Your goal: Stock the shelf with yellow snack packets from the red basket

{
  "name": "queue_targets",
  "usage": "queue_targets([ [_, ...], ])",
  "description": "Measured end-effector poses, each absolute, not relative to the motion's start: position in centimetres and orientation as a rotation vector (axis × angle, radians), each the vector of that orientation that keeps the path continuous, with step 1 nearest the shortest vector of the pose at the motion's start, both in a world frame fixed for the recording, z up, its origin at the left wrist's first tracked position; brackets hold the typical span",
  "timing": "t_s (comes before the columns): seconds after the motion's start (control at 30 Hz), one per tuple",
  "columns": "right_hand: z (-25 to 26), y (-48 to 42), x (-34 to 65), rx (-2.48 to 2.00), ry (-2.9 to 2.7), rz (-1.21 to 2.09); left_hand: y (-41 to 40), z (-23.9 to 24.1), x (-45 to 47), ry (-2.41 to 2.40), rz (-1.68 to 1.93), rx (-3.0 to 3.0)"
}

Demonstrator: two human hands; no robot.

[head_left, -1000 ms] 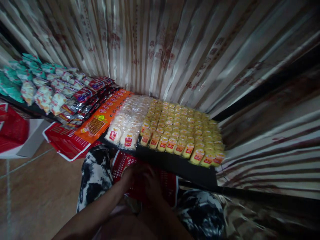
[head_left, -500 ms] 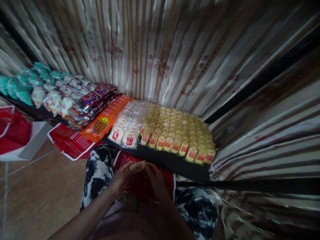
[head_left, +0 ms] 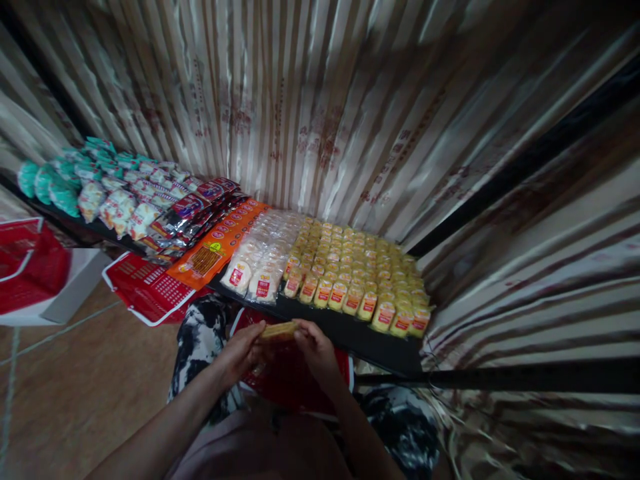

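Both hands hold one small yellow snack packet [head_left: 279, 330] in front of me. My left hand [head_left: 241, 353] grips its left end and my right hand [head_left: 314, 349] pinches its right end, fingers closed. The packet hovers over a red plastic basket [head_left: 293, 377] between my knees, just in front of a low black shelf [head_left: 360, 337]. On that shelf lie rows of several yellow packets with red labels [head_left: 360, 277] and, left of them, clear packets with red labels [head_left: 260, 257].
Further left on the shelf lie orange packets [head_left: 215, 243], dark red packets [head_left: 190, 207] and teal and white bags [head_left: 75, 183]. Two more red baskets [head_left: 145, 288] [head_left: 25, 263] sit on the floor at left. A striped shiny curtain [head_left: 325, 100] hangs behind and to the right.
My hands have come up out of the red basket with the yellow packet and now hold it higher, near the shelf's front edge. The view has shifted slightly.
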State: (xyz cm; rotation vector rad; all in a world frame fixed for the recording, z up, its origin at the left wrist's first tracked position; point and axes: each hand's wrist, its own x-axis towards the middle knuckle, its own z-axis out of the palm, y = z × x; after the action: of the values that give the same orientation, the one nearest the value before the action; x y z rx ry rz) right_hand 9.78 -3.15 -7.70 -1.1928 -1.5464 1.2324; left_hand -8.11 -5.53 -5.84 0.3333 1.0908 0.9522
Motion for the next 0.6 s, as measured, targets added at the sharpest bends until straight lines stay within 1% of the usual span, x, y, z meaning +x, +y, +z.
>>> queue_targets([
  [0.13,-7.0,-1.6,9.3,-1.207,-1.42,1.363,-5.4,-5.4,-7.7,1.184,1.027,0.535],
  [0.27,-6.2,0.1,9.0,-1.226,-1.359,1.389,-4.5,-4.5,-7.5,1.201,1.132,0.661],
  [0.37,-6.3,0.8,8.8,-1.238,-1.358,1.385,-3.7,-4.7,-7.1,1.244,1.098,0.774],
  [0.47,-6.9,1.1,8.5,-1.266,-1.358,1.29,-2.8,-5.6,-6.3,1.344,1.135,0.858],
  [0.53,-7.3,1.3,8.3,-1.315,-1.414,1.148,-2.2,-6.2,-5.8,1.419,1.26,0.85],
  [0.6,-7.3,1.7,8.0,-1.376,-1.627,0.956,-1.6,-6.5,-5.5,1.51,1.383,0.817],
])
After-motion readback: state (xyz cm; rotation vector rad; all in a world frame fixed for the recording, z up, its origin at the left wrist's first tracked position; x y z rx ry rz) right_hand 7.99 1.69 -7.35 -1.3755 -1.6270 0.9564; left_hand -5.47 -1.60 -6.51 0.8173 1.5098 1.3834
